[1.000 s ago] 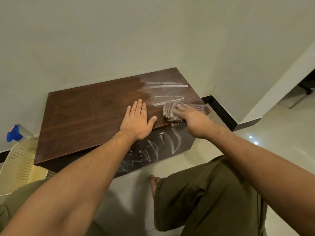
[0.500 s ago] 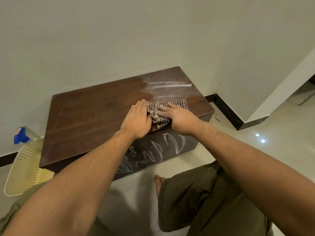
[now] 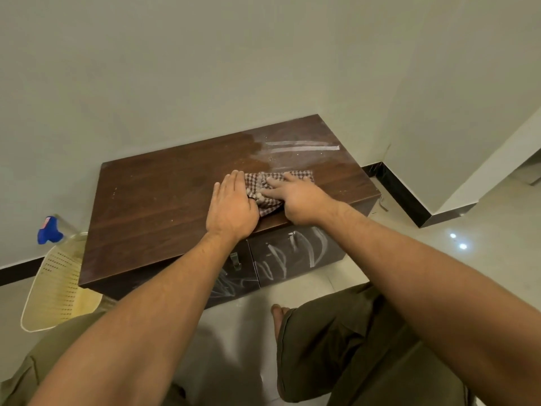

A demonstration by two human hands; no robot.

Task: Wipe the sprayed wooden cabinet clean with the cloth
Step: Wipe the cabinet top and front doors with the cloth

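Now the right hand [image 3: 298, 200], grip splayed flat, presses the brown checked cloth [image 3: 253, 183] onto the dark wooden cabinet [image 3: 152, 200], left hand [image 3: 231, 208] flat alongside.

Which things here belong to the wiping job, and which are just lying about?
Job: checked cloth, wooden cabinet, right hand pressing the cloth, left hand flat on the cabinet top.
Lying about: cream basket, blue spray head by it.
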